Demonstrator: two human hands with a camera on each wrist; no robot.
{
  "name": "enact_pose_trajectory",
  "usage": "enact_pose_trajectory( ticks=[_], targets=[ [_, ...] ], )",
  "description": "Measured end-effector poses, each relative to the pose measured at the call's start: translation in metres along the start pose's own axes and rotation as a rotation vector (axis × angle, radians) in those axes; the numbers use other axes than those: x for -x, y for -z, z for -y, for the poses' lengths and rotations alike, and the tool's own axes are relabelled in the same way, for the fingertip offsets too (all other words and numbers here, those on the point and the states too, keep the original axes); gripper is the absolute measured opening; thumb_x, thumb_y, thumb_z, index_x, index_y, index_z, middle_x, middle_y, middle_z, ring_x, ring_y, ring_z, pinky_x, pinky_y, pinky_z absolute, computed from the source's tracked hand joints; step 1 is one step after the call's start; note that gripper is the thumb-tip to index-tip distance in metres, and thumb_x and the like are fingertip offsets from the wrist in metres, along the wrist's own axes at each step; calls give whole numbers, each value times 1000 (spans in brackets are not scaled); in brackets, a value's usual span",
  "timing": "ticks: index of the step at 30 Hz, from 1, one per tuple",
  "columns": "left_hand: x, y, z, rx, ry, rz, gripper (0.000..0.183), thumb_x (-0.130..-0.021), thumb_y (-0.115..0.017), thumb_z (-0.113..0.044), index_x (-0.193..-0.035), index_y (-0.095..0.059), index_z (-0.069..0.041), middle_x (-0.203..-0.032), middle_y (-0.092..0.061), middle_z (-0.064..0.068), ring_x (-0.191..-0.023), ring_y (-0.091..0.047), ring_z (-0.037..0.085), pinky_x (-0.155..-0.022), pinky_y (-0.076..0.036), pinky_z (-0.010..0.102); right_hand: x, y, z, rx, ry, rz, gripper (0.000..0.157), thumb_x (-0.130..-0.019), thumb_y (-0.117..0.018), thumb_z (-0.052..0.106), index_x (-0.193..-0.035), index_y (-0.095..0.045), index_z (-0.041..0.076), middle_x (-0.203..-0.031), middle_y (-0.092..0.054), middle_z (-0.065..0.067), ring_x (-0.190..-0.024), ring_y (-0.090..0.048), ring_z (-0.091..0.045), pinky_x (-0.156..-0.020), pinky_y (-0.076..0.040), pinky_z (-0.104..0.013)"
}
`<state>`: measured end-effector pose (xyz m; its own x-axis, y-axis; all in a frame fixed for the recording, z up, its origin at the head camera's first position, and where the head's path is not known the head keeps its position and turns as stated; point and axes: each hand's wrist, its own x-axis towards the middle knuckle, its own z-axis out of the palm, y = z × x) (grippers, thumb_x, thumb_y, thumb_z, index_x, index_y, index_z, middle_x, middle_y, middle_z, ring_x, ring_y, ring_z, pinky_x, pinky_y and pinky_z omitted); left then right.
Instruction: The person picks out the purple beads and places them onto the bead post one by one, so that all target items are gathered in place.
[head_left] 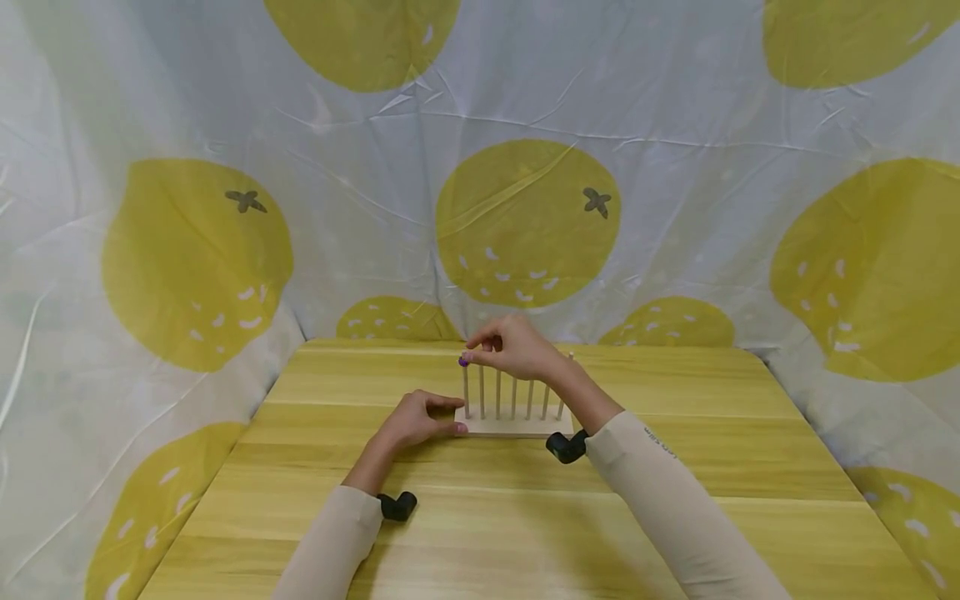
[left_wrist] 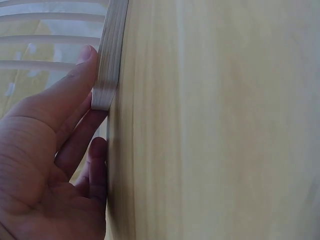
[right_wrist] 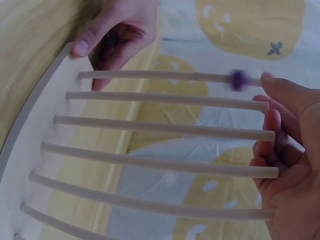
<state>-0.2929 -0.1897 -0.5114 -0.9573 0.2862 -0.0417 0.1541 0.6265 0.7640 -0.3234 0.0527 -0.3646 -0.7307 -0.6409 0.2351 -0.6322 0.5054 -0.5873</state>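
A pale wooden rack (head_left: 517, 423) with several upright pegs stands on the table. My left hand (head_left: 416, 418) holds the left end of its base, thumb at the front edge and fingers around the end, as the left wrist view (left_wrist: 106, 75) of the base also shows. A small purple bead (right_wrist: 239, 80), blurred, is around the leftmost peg (right_wrist: 150, 75) near its top. Just above the bead is my right hand (head_left: 517, 348), thumb and forefinger at the peg's tip, apart from the bead in the right wrist view. Its other fingers are loosely bent behind the neighbouring pegs.
The wooden table (head_left: 465, 542) reaches back to a hanging cloth (head_left: 360, 208) printed with yellow lemons. Black wrist mounts stick out from the left sleeve (head_left: 330, 542) and the right sleeve (head_left: 675, 508).
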Motion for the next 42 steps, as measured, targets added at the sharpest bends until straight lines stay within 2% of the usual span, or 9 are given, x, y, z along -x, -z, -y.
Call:
enact_pose_trajectory(
  ticks=[10, 14, 21, 28, 35, 42],
  targets=[
    [0, -1, 0, -5, 1, -11, 49, -80, -89, -44, -125, -77, -28, -126, -74, 0, -127, -64, 27, -109, -50, 51, 5, 7, -3, -43, -21, -6, 23, -99, -72, 31, -111, -81, 14, -81, -67, 2, -65, -50, -14, -60, -41, -25],
    [0, -1, 0, 3, -8, -9, 50, -80, -89, -44, -125, -77, -27, -126, -74, 0, -126, -65, 28, -109, -50, 51, 12, 10, -4, -58, -31, -16, 25, -99, -72, 30, -113, -80, 12, -82, -67, 1, -64, -50, -15, -60, -41, -27],
    [4, 0, 2, 2, -8, -16, 50, -78, -90, -45, -123, -78, -28, -125, -75, 0, -125, -65, 27, -108, -50, 50, 26, 17, -8, -75, -39, -51, 24, -98, -73, 33, -113, -80, 15, -85, -67, 1, -68, -53, -16, -63, -45, -30],
    [4, 2, 2, -19, -8, -22, 50, -76, -91, -45, -122, -78, -29, -125, -75, 0, -126, -65, 27, -109, -50, 49, 46, 30, -17, -51, -75, -100, 27, -96, -76, 34, -113, -79, 14, -84, -66, 1, -69, -54, -17, -64, -46, -31],
    [6, 2, 2, 6, 4, -7, 50, -77, -91, -43, -123, -78, -27, -125, -75, -1, -127, -64, 26, -109, -50, 48, 71, 44, -30, -68, -119, -144, 29, -95, -76, 34, -113, -79, 12, -85, -63, -1, -68, -51, -19, -62, -43, -30],
    [6, 2, 0, -13, -3, -5, 50, -77, -91, -43, -122, -78, -28, -126, -74, 0, -128, -64, 27, -110, -49, 49, 102, 57, -42, -101, -209, -175, 31, -94, -76, 40, -115, -78, 17, -89, -62, -3, -71, -50, -22, -62, -43, -30]
  ],
)
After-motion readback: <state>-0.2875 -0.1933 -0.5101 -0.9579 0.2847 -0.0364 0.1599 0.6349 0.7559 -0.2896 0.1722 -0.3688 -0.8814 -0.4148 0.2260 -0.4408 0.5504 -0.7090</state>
